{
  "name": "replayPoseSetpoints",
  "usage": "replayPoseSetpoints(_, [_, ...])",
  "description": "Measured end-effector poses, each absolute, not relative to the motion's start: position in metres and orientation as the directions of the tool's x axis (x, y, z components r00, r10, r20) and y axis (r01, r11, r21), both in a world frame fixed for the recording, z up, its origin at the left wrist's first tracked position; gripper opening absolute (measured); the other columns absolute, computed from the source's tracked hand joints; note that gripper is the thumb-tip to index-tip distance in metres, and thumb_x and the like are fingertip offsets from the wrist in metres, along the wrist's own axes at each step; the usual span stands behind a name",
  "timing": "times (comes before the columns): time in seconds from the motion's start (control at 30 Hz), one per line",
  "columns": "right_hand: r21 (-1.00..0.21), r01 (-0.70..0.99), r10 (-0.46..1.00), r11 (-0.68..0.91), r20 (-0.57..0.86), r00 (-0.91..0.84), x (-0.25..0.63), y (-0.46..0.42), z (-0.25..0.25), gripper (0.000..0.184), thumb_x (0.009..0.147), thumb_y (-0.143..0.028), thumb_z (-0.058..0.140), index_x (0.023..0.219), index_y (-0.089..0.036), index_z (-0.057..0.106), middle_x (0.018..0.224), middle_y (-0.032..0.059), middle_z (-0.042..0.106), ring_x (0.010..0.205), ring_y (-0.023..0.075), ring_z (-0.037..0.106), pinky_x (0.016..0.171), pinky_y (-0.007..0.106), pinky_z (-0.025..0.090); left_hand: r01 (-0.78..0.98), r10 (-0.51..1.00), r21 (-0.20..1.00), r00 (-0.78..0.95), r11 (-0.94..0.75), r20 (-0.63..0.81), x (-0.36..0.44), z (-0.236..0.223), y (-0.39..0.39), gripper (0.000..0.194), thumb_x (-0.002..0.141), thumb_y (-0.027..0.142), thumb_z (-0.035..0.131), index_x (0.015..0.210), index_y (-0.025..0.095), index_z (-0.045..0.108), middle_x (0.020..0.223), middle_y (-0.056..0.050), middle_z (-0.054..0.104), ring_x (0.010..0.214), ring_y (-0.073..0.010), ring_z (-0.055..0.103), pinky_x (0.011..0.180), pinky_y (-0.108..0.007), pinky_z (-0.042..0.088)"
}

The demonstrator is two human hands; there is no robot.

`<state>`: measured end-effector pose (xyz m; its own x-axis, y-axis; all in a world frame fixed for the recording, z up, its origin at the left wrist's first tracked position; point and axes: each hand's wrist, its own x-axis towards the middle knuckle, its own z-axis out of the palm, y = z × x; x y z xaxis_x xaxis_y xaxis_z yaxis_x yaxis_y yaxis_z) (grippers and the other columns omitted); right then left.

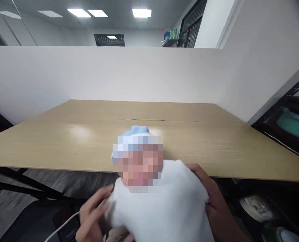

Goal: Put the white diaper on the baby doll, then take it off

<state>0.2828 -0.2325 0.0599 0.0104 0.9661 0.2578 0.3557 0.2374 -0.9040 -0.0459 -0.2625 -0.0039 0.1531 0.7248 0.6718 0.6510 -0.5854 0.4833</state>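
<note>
What looks like a baby doll leans back against the table's front edge, its face blurred out. A blue and white cap covers its head, and a white garment covers its body. At the lower left, my left hand has its fingers curled at the garment's sleeve; the fingertips are partly hidden. My right hand is wrapped round the opposite side of the white garment, with its fingers partly behind the cloth. A patch of beige cloth shows below the left sleeve.
A light wooden table stretches ahead to a white partition wall. Below left, a white cable runs to a dark device on a black seat. A dark rack with a teal item stands at the right.
</note>
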Motion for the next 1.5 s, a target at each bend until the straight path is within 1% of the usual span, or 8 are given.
replayPoseSetpoints(0.13, [-0.934, 0.315, 0.977, 0.168, 0.201, 0.077, 0.283, -0.202, 0.062, 0.047, 0.077, -0.033, 0.050, 0.122, -0.024, 0.062, 0.113, 0.0067, 0.075, 0.090, 0.0224, 0.069, 0.074, 0.029, 0.057, 0.659, 0.843, 0.544, 0.288, -0.519, 0.454, -0.039, 0.018, -0.207, 0.071, 0.102, 0.043, 0.066, 0.160, 0.036, 0.026, 0.151, -0.015, 0.058, 0.129, -0.0358, 0.067, 0.101, -0.055, 0.062])
replayPoseSetpoints(0.23, [-0.914, 0.384, 0.985, 0.129, 0.164, 0.061, 0.292, -0.178, 0.059, 0.044, 0.080, -0.035, 0.050, 0.120, -0.023, 0.063, 0.116, 0.0072, 0.076, 0.092, 0.0226, 0.070, 0.078, 0.031, 0.056, 0.651, 0.893, 0.614, 0.372, -0.446, 0.254, -0.031, 0.034, -0.173, 0.069, 0.096, 0.030, 0.067, 0.153, 0.034, 0.029, 0.141, -0.009, 0.065, 0.117, -0.0303, 0.071, 0.095, -0.045, 0.060])
replayPoseSetpoints(0.37, [-0.709, 0.703, 0.995, 0.051, 0.099, 0.028, 0.320, -0.164, 0.054, 0.035, 0.084, -0.041, 0.059, 0.115, -0.027, 0.068, 0.110, 0.0058, 0.078, 0.092, 0.0270, 0.072, 0.074, 0.032, 0.051, 0.632, 0.899, 0.661, 0.408, -0.405, 0.160, -0.023, 0.042, -0.148, 0.064, 0.088, 0.023, 0.066, 0.146, 0.031, 0.041, 0.135, -0.005, 0.069, 0.109, -0.0292, 0.071, 0.089, -0.038, 0.054])
replayPoseSetpoints(0.47, [-0.562, 0.824, 0.997, 0.064, 0.069, -0.030, 0.344, -0.166, 0.045, 0.031, 0.092, -0.050, 0.061, 0.113, -0.029, 0.070, 0.112, 0.0051, 0.078, 0.098, 0.0285, 0.073, 0.077, 0.034, 0.050, 0.654, 0.896, 0.640, 0.425, -0.403, 0.130, -0.022, 0.039, -0.137, 0.062, 0.087, 0.025, 0.067, 0.145, 0.030, 0.046, 0.134, -0.005, 0.070, 0.109, -0.0300, 0.071, 0.087, -0.036, 0.051])
replayPoseSetpoints(0.77, [-0.522, 0.850, 0.997, 0.061, 0.078, -0.023, 0.390, -0.172, -0.012, 0.046, 0.100, -0.070, 0.055, 0.123, -0.033, 0.071, 0.123, 0.0051, 0.077, 0.106, 0.0298, 0.074, 0.082, 0.037, 0.059, 0.734, 0.899, 0.538, 0.421, -0.414, 0.119, -0.041, 0.021, -0.120, 0.059, 0.093, 0.047, 0.079, 0.142, 0.029, 0.051, 0.136, -0.008, 0.070, 0.115, -0.0339, 0.069, 0.088, -0.040, 0.049])
replayPoseSetpoints(1.0, [-0.501, 0.855, 0.982, 0.133, 0.184, -0.045, 0.384, -0.127, -0.027, 0.050, 0.101, -0.071, 0.051, 0.123, -0.030, 0.069, 0.125, 0.0094, 0.075, 0.108, 0.0326, 0.073, 0.083, 0.040, 0.059, 0.876, 0.923, 0.288, 0.366, -0.386, 0.122, -0.056, 0.008, -0.074, 0.054, 0.098, 0.074, 0.065, 0.106, 0.021, 0.062, 0.101, -0.009, 0.071, 0.102, -0.0355, 0.064, 0.081, -0.042, 0.047])
replayPoseSetpoints(1.3, [-0.435, 0.895, 0.981, 0.102, 0.191, -0.019, 0.372, -0.018, -0.037, 0.049, 0.102, -0.071, 0.049, 0.126, -0.031, 0.065, 0.121, 0.0055, 0.077, 0.100, 0.0294, 0.074, 0.079, 0.038, 0.055, 0.865, 0.865, 0.155, 0.430, -0.477, 0.259, -0.068, -0.002, 0.051, 0.065, 0.098, 0.084, 0.051, 0.100, 0.020, 0.063, 0.094, -0.011, 0.072, 0.092, -0.0325, 0.065, 0.080, -0.040, 0.047])
replayPoseSetpoints(1.5, [-0.406, 0.893, 0.958, 0.195, 0.274, -0.085, 0.380, 0.055, -0.039, 0.052, 0.100, -0.070, 0.054, 0.124, -0.027, 0.069, 0.114, 0.0085, 0.080, 0.091, 0.0294, 0.075, 0.073, 0.035, 0.054, 0.876, 0.871, 0.169, 0.391, -0.452, 0.298, -0.066, -0.005, 0.122, 0.068, 0.093, 0.087, 0.056, 0.097, 0.020, 0.065, 0.089, -0.010, 0.070, 0.086, -0.0323, 0.067, 0.077, -0.039, 0.049])
